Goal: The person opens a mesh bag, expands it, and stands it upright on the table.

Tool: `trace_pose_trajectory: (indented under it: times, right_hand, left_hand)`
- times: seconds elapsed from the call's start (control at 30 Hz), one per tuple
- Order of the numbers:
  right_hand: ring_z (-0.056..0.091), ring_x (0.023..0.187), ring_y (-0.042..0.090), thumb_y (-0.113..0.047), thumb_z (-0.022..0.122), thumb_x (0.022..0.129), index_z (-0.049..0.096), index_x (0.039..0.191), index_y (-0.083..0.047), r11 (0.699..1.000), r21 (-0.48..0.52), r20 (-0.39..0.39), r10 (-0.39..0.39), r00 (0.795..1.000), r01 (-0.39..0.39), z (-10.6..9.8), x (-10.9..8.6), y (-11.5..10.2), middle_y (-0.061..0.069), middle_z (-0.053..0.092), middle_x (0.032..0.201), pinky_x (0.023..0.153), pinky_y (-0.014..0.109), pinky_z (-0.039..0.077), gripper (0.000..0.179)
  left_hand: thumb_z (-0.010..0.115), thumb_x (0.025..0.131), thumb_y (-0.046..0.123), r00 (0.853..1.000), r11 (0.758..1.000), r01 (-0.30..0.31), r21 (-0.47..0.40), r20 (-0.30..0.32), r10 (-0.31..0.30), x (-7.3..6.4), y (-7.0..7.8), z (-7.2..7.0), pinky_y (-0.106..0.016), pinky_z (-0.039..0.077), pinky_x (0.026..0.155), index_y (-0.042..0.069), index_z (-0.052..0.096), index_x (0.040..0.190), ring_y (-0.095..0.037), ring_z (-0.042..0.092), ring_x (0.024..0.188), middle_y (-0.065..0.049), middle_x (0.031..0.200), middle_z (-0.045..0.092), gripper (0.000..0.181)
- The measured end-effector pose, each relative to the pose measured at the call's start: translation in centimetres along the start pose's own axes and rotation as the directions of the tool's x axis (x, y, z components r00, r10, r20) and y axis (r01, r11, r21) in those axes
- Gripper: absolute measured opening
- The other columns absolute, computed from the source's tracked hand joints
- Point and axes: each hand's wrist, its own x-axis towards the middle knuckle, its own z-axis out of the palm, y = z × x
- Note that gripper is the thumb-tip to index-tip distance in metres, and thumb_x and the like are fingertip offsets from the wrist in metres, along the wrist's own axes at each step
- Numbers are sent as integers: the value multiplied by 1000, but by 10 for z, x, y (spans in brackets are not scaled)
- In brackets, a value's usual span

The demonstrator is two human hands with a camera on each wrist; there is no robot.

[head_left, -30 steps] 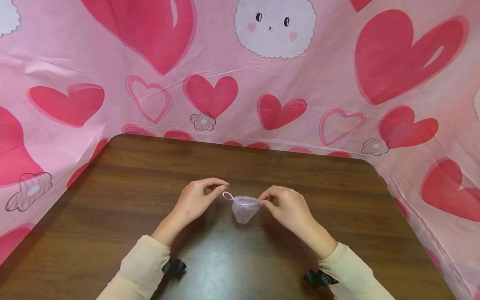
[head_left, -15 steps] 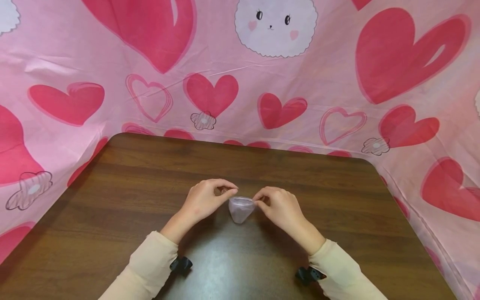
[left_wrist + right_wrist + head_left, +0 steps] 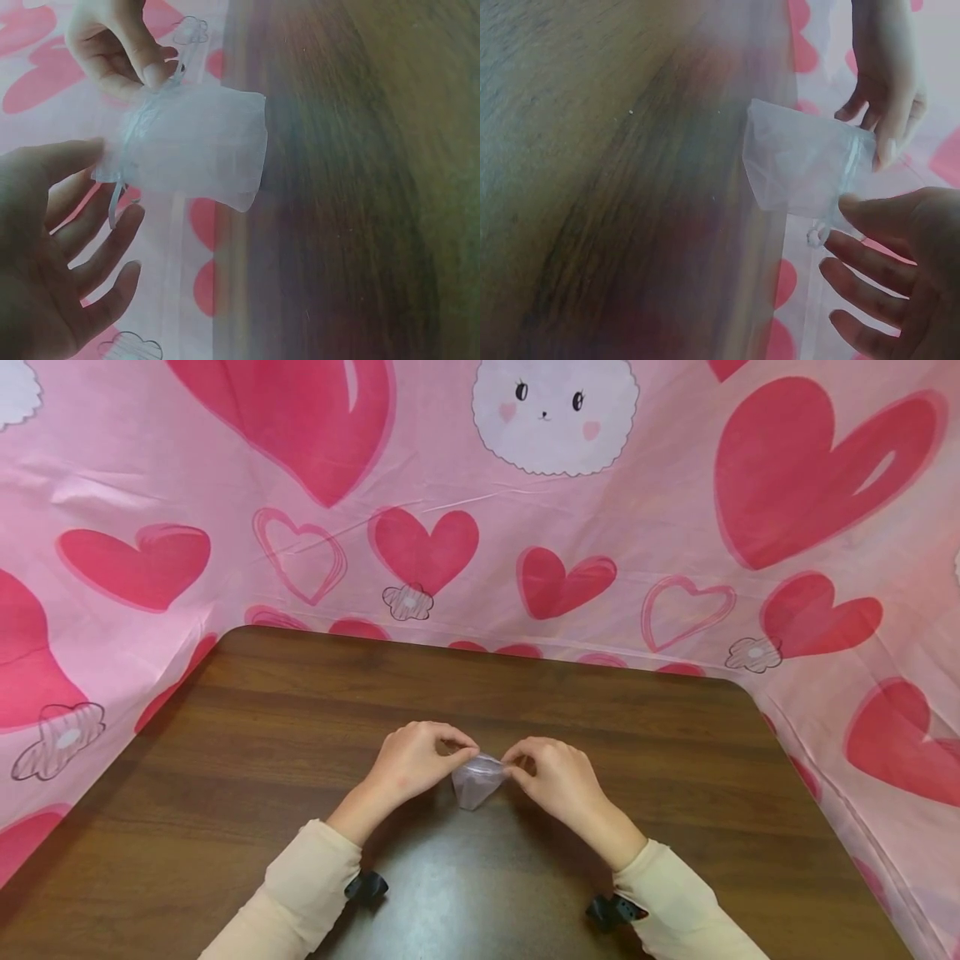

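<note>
A small sheer white drawstring pouch point(image 3: 475, 786) hangs between the two hands, its gathered mouth upward in the head view. My left hand point(image 3: 408, 766) pinches the left side of the mouth between thumb and forefinger. At the opposite side, my right hand point(image 3: 558, 774) pinches the rim the same way. In the left wrist view a short drawstring loop point(image 3: 116, 205) dangles below the left fingers, and the pouch body point(image 3: 210, 142) looks flat. The right wrist view shows another cord loop point(image 3: 817, 236) by the right fingertips. Whether anything is inside the pouch cannot be told.
A brown wood-grain table point(image 3: 300, 702) lies beneath the hands. Behind it and along its sides hangs a pink cloth point(image 3: 495, 535) printed with hearts. Each wrist wears a black camera strap, seen at the left cuff point(image 3: 367, 888) and the right cuff point(image 3: 615, 912).
The left hand has moved right from beside the cord loop to pinch the pouch's mouth. The right hand has shifted slightly left with the pouch, and the hands are now closer together.
</note>
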Motion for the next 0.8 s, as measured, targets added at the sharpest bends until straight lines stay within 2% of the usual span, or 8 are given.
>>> trace_pose_trajectory:
  times: [0.13, 0.3, 0.47, 0.8]
  right_hand:
    - [63, 71, 13, -21, 81, 83, 76, 92, -19, 1000, 28, 32, -4, 999, 3, -2, 2, 1, -10, 68, 82, 62, 29, 48, 11]
    - [61, 70, 5, -26, 78, 86, 77, 95, -19, 999, 49, 36, -13, 999, 11, -4, 7, -1, -11, 69, 83, 64, 30, 50, 11]
    - [63, 71, 8, -25, 80, 85, 77, 94, -19, 998, 48, 45, -34, 998, 32, -3, 14, -4, -12, 69, 81, 65, 31, 49, 11]
    - [61, 68, 4, -24, 80, 85, 79, 89, -21, 1000, 29, 83, -4, 997, 2, 2, 25, -10, -13, 69, 77, 62, 32, 49, 6]
  left_hand:
    - [76, 87, 36, 1000, 1000, -3, 11, 15, 3, 0, 0, 0, -36, 46, 70, 35, 78, 90, -7, 65, 81, 21, 82, 68, 4]
    - [76, 87, 37, 999, 999, -21, 31, 27, 20, 1, 0, 1, -34, 45, 66, 35, 78, 91, -3, 60, 73, 21, 80, 66, 5]
    - [76, 86, 37, 999, 998, -37, 42, 38, 36, 3, 2, 0, -33, 44, 62, 34, 78, 91, -1, 57, 66, 19, 81, 66, 6]
    - [77, 86, 38, 994, 994, -55, 90, 100, 46, 10, 6, -5, -33, 45, 62, 34, 78, 94, -2, 60, 74, 19, 83, 68, 9]
